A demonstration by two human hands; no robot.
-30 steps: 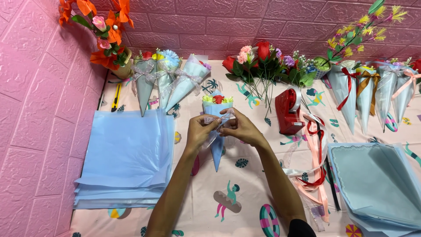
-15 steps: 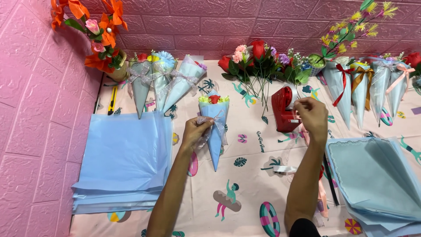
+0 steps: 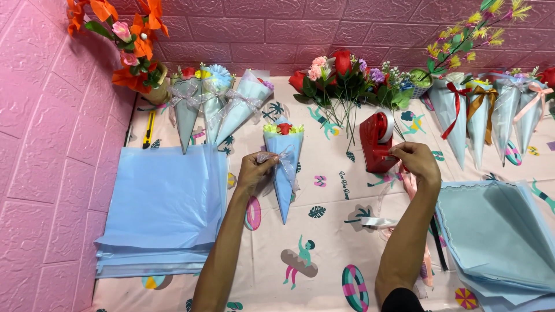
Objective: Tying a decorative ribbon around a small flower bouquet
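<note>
Head view shows a bench under a patterned pink cloth, a stack of pale blue sheets at its left side. Near the middle lies a blue paper cone of flowers; the left hand pinches its pale ribbon bow. To its right, the right hand grasps tape at the red tape dispenser.

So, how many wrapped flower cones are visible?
8: three light-blue paper cones upper left, one under the left hand, four ribboned cones upper right; more may be hidden beyond the right edge.
</note>
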